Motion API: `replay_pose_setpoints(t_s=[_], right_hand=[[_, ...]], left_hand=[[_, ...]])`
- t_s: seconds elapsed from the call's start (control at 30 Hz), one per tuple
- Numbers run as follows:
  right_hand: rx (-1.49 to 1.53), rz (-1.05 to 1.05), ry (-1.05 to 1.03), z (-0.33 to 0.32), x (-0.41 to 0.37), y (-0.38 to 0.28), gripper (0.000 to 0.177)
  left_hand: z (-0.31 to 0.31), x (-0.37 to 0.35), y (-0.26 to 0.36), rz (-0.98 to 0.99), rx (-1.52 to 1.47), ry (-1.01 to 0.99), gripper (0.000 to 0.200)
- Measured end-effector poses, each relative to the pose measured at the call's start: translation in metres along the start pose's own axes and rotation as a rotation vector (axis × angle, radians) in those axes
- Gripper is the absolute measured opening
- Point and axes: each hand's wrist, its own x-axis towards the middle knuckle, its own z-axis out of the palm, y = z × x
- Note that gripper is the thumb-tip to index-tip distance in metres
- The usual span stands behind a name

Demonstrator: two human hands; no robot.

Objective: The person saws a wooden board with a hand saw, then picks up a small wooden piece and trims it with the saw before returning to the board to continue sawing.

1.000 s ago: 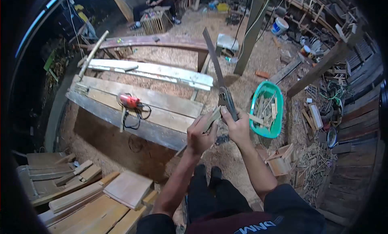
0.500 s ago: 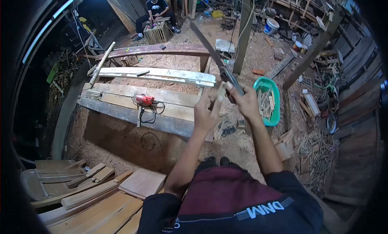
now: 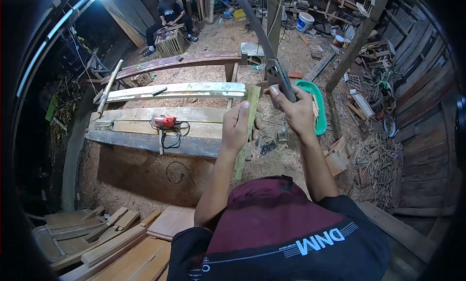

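Note:
My left hand (image 3: 237, 129) is closed around a narrow, yellowish-green wood strip (image 3: 253, 103), thumb along its face. The strip stands nearly upright in view, its lower end hanging below the hand. To its right, my right hand (image 3: 296, 108) grips the dark handle of a long, narrow-bladed hand tool (image 3: 260, 33). The blade points up and away to the left, past the top of the strip. Blade and strip are apart, a small gap showing between the two hands.
A red power tool (image 3: 164, 121) with a black cord lies on the plank bench (image 3: 199, 115). Right of my hands is a green basin (image 3: 320, 128) with wood scraps. Another person (image 3: 170, 14) sits at the back by a slatted crate (image 3: 168, 46). Wooden posts (image 3: 349, 57) and offcuts stand right.
My hands have moved apart. The wood strip, mostly hidden between them before, now stands upright in my left hand. The tool stays in my right hand, and the view has shifted.

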Motion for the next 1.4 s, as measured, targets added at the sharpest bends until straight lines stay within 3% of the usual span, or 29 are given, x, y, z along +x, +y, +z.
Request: replay_pose_setpoints(t_s=[0.33,0.73,0.93,1.03,1.13,1.2,1.27,1.3,1.4], right_hand=[[0.121,0.026,-0.052,0.016,-0.012,-0.013,0.02],[0.174,0.056,-0.093,0.027,-0.014,-0.01,0.021],[0.038,0.126,-0.126,0.025,0.005,0.007,0.025],[0.025,0.183,-0.04,0.027,0.012,0.037,0.025],[0.12,0.217,0.113,0.035,0.021,0.068,0.021],[0.265,0.246,0.214,0.038,0.03,0.093,0.019],[0.267,0.3,0.165,0.029,0.035,0.11,0.016],[0.271,0.314,0.133,0.025,0.038,0.117,0.016],[0.132,0.263,0.007,0.012,0.042,0.136,0.02]], left_hand=[[-0.007,-0.011,0.017,0.031,0.012,-0.09,0.046],[-0.023,-0.016,0.022,0.003,0.174,-0.006,0.047],[-0.042,0.001,0.025,-0.068,0.32,-0.026,0.026],[-0.04,0.015,0.003,0.447,0.666,0.361,0.019],[-0.058,0.009,-0.03,0.706,0.841,0.764,0.018],[-0.067,-0.012,-0.075,0.334,0.502,0.741,0.024],[-0.047,-0.009,-0.096,0.018,0.048,0.71,0.03],[-0.034,0.002,-0.087,-0.132,-0.174,0.696,0.046],[-0.023,0.043,-0.091,-0.04,-0.565,0.799,0.056]])
